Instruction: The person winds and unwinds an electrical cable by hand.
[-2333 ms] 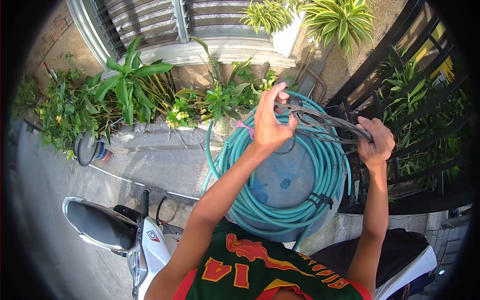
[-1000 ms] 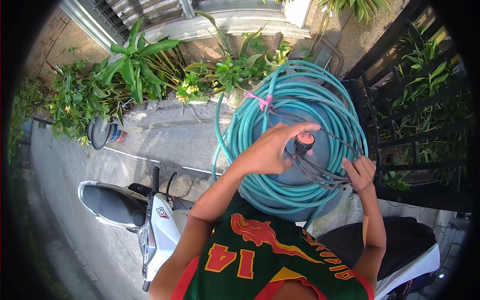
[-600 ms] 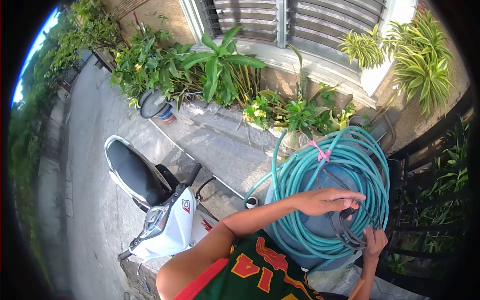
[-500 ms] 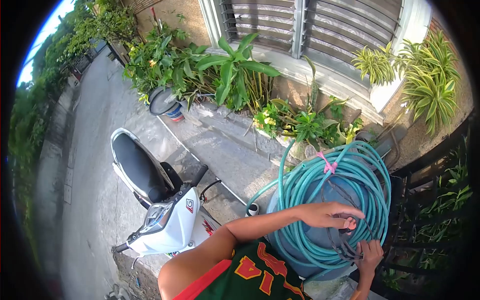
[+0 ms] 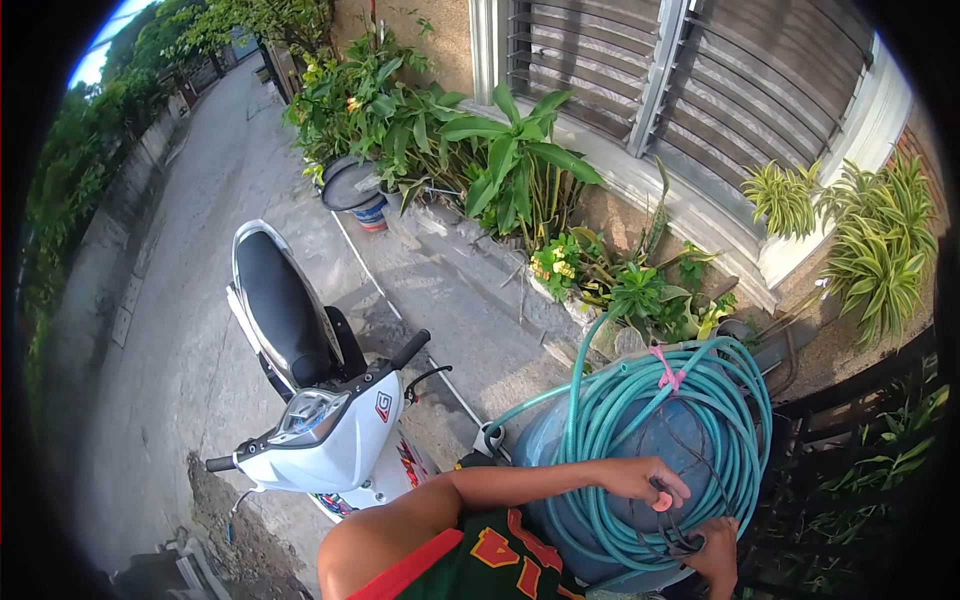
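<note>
Black cord, clamped in my right grip, could snag the hose if slackened; left grip clasps orange-ended plug

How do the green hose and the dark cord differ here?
The green hose is thick, while the dark cord is thin. The hose is teal-green; the cord is blackish. The hose lies in a big coil; the cord is partly gathered in the right hand. Both are long and looped.
</note>
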